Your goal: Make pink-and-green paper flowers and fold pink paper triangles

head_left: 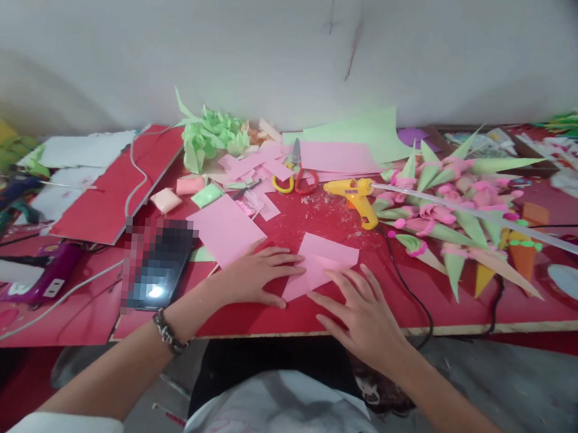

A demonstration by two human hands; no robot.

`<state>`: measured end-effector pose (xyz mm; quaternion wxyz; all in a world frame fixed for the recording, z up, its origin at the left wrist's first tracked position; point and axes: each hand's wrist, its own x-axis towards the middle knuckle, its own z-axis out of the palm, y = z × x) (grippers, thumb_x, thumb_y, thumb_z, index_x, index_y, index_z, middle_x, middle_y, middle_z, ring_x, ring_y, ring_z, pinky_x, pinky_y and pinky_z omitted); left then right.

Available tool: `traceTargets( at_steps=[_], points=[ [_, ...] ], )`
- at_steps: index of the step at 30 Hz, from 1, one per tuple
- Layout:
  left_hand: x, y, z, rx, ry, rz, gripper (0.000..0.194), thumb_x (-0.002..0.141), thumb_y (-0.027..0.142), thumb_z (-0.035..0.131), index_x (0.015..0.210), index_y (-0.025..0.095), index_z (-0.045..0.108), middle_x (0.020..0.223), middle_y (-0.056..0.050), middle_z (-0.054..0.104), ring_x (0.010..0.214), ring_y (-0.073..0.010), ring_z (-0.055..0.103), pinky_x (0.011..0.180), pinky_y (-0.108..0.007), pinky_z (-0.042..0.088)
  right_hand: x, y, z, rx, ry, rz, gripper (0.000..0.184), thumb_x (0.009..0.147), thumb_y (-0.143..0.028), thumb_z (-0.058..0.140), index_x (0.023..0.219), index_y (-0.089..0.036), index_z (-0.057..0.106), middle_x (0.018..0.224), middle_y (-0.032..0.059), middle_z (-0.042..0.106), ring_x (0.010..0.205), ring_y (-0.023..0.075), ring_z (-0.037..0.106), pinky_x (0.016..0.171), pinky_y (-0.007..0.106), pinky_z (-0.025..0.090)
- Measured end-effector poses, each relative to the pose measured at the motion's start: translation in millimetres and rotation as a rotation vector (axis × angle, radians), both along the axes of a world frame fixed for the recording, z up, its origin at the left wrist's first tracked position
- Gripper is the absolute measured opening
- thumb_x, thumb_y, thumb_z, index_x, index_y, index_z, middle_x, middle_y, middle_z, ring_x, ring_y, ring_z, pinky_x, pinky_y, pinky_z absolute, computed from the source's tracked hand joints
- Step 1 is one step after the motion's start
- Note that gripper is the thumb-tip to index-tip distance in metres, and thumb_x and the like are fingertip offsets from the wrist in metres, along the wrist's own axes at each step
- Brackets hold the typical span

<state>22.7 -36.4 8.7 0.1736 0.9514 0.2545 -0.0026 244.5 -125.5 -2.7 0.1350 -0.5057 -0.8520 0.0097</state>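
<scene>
A small sheet of pink paper (310,264), partly folded over, lies on the red table near its front edge. My left hand (260,274) rests flat at its left side with fingers stretched out, the fingertips touching the paper. From the right, my right hand (359,307) reaches over it, fingers spread, fingertips on the folded part. Neither hand grips anything. A larger pink sheet (226,228) lies just behind my left hand. Behind the folded paper is a yellow glue gun (357,198) with a long clear glue stick in its back.
Scissors (295,171) with yellow and red handles lie among pink scraps. Pink-and-green paper flowers (453,195) are piled at the right. A phone (161,267) sits left of my hand. Crumpled green paper (213,135), small packets (206,195) and a red board (117,185) stand behind it.
</scene>
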Motion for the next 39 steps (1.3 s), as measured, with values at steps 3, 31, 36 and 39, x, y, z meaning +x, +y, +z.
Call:
traceTargets(
  at_steps=[3,31,36,39],
  points=[
    [0,1,-0.8,0.004,0.003,0.006,0.066,0.071,0.059,0.046,0.13,0.034,0.03,0.136,0.001,0.035,0.125,-0.0208,0.028,0.104,-0.042,0.012,14,3,1.8,0.042,-0.041,-0.086,0.028,0.082,-0.038,0.043,0.102,-0.031,0.063,0.117,0.0072,0.051,0.11,0.0251,0.039,0.099,0.05,0.021],
    [47,-70,-10.0,0.173,-0.079,0.154,0.078,0.069,0.061,0.047,0.129,0.014,0.029,0.133,-0.009,0.039,0.123,-0.0217,0.03,0.103,-0.038,0.019,7,-31,-12.6,-0.097,0.033,-0.074,0.043,0.079,-0.037,0.048,0.117,-0.017,0.048,0.111,0.0118,0.052,0.098,0.0232,0.047,0.081,0.035,0.037],
    [50,-77,-17.1,0.223,-0.037,0.203,0.067,0.076,0.053,0.043,0.128,0.013,0.029,0.134,-0.01,0.036,0.124,-0.0217,0.03,0.102,-0.039,0.022,20,-29,-17.0,0.064,-0.014,-0.005,0.032,0.083,-0.028,0.042,0.113,-0.02,0.051,0.12,0.0096,0.051,0.109,0.0229,0.043,0.095,0.042,0.021],
    [51,-78,-8.5,0.26,-0.029,0.166,0.044,0.081,0.04,0.044,0.119,0.017,0.041,0.123,-0.006,0.048,0.113,-0.019,0.042,0.094,-0.033,0.032,17,-31,-16.9,0.08,0.067,0.068,0.027,0.088,-0.017,0.033,0.095,-0.022,0.059,0.088,0.0033,0.062,0.082,0.0144,0.054,0.09,0.037,0.023]
  ],
)
